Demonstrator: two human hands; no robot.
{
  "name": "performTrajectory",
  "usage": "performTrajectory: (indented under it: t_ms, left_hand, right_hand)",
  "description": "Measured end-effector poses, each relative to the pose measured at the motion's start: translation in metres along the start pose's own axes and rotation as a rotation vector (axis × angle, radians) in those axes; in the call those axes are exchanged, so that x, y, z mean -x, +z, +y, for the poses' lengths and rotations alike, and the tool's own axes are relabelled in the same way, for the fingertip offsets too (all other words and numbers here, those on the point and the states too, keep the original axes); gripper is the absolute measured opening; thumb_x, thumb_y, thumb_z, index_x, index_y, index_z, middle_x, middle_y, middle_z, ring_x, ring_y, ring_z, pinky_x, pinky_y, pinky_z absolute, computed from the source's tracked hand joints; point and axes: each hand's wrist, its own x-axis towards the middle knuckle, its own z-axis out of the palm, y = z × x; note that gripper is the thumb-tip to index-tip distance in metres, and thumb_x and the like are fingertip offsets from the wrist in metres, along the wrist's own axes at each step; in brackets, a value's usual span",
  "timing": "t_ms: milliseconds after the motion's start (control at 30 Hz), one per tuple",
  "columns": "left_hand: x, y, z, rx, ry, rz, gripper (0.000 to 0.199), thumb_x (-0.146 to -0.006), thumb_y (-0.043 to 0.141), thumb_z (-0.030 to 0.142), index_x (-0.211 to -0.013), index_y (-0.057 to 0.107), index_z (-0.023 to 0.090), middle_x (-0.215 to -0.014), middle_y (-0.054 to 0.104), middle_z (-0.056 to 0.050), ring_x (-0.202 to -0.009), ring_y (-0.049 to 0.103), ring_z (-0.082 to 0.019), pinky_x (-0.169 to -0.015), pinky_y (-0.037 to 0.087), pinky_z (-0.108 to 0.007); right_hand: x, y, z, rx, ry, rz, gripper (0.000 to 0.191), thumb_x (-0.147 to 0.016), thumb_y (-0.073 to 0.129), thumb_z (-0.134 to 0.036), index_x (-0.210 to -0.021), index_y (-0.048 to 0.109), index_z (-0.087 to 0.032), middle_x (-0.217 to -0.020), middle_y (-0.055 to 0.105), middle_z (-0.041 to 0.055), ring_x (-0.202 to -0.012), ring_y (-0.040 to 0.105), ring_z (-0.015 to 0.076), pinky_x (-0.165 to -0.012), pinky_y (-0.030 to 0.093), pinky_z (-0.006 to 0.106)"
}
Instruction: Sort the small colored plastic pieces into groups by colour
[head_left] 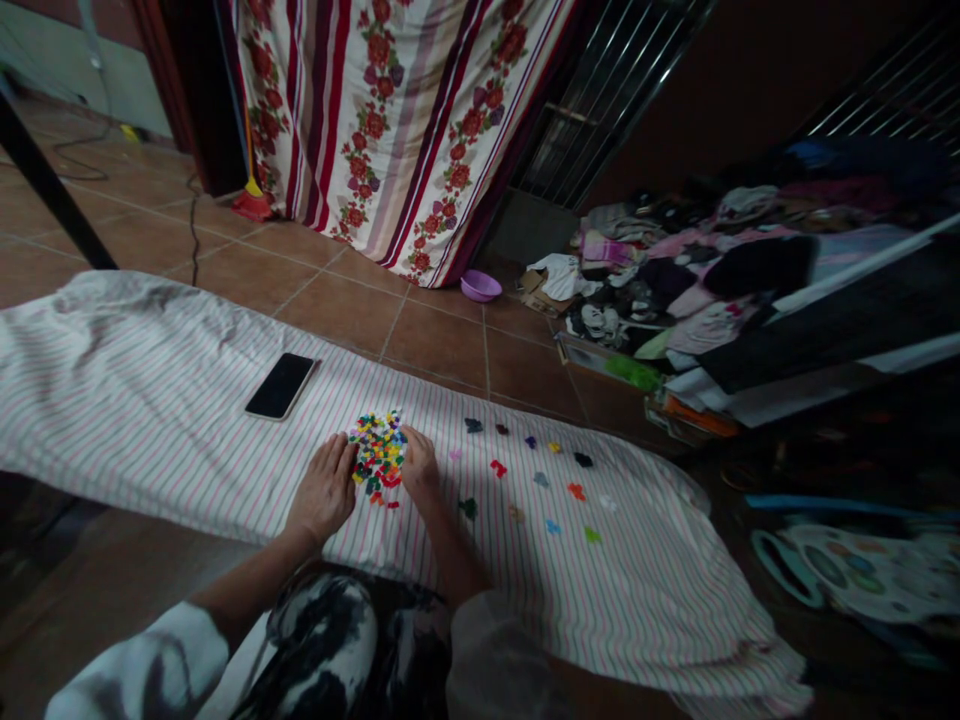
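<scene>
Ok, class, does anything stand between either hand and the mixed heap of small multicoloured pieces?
Nothing visible does: the left hand and right hand are at opposite edges of the heap. The black-screened phone lies beyond the left hand.

Light sleeves, black-and-white patterned clothing below
</scene>
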Motion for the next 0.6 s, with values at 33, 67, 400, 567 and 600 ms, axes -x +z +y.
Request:
performTrajectory:
  t_ms: [33,67,400,567,600]
  left_hand:
    - [0.0,0.0,0.0,-0.007,0.003,-0.009,0.059,-0.086,0.04,0.017,-0.144,0.031,0.013,-0.143,0.046,-0.021,-0.137,0.039,-0.034,-0.106,0.042,-0.056]
    - [0.0,0.0,0.0,-0.012,0.008,-0.014,0.058,-0.086,0.04,0.017,-0.143,0.032,0.013,-0.142,0.046,-0.021,-0.137,0.04,-0.033,-0.107,0.042,-0.055]
    - [-0.002,-0.004,0.0,0.03,0.081,-0.006,0.049,-0.092,0.038,0.024,-0.138,0.038,0.007,-0.138,0.049,-0.022,-0.138,0.038,-0.03,-0.109,0.04,-0.049]
    - [-0.005,0.003,0.0,-0.013,0.015,-0.084,0.052,-0.094,0.037,0.037,-0.14,0.037,0.011,-0.144,0.044,-0.022,-0.141,0.033,-0.032,-0.107,0.039,-0.053]
    - [-0.007,0.004,-0.001,-0.019,0.002,-0.095,0.051,-0.095,0.036,0.036,-0.139,0.038,0.013,-0.145,0.044,-0.021,-0.141,0.033,-0.032,-0.107,0.038,-0.054]
  right_hand:
    - [0.003,-0.001,-0.004,0.002,-0.019,-0.016,0.052,-0.078,0.039,-0.005,-0.119,0.067,-0.02,-0.117,0.068,0.0088,-0.115,0.058,0.0224,-0.107,0.045,0.044]
    - [0.006,-0.001,-0.008,0.002,-0.04,-0.027,0.053,-0.077,0.039,-0.004,-0.12,0.067,-0.02,-0.118,0.068,0.0081,-0.116,0.058,0.0219,-0.107,0.045,0.043]
    - [0.042,-0.01,-0.021,0.02,-0.036,0.046,0.045,-0.087,0.035,-0.015,-0.118,0.067,-0.02,-0.125,0.064,0.0098,-0.122,0.056,0.0203,-0.108,0.044,0.043]
    - [0.046,-0.01,-0.015,0.01,0.078,0.192,0.04,-0.094,0.034,-0.026,-0.118,0.064,-0.016,-0.122,0.065,0.0147,-0.117,0.058,0.0228,-0.104,0.046,0.045]
    - [0.045,-0.009,-0.015,0.005,0.083,0.197,0.04,-0.095,0.033,-0.027,-0.118,0.064,-0.016,-0.121,0.065,0.0148,-0.116,0.059,0.0228,-0.104,0.046,0.045]
